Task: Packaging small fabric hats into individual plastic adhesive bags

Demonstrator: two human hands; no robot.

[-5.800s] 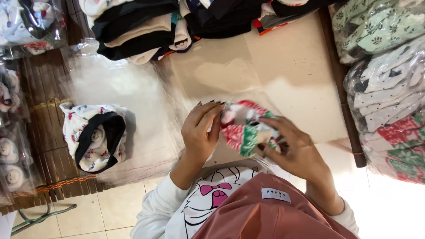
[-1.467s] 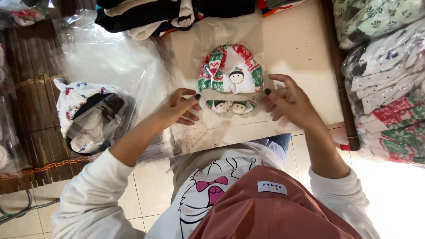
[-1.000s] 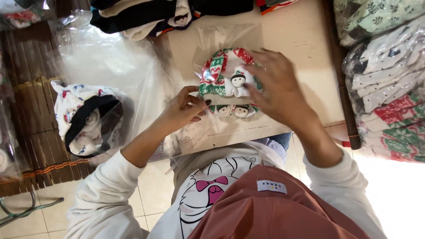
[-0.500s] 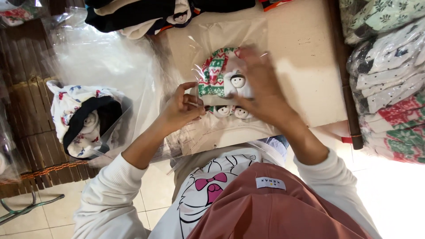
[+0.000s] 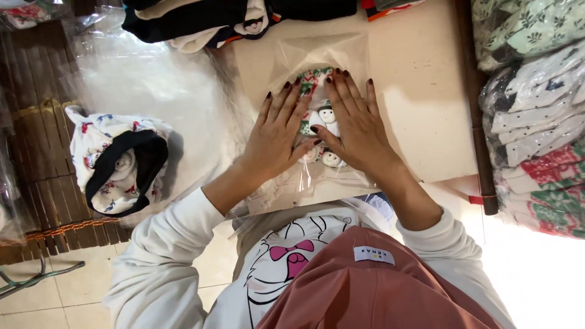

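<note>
Both hands lay spread and flat, left hand [image 5: 277, 137] and right hand [image 5: 353, 125], palms pressing the bagged garment [image 5: 318, 116] near the bench [image 5: 420, 91] front edge. Best done smoothing outward, pushing air toward the bag's open mouth. Long axis ran front to back; snowman print upright toward far edge
</note>
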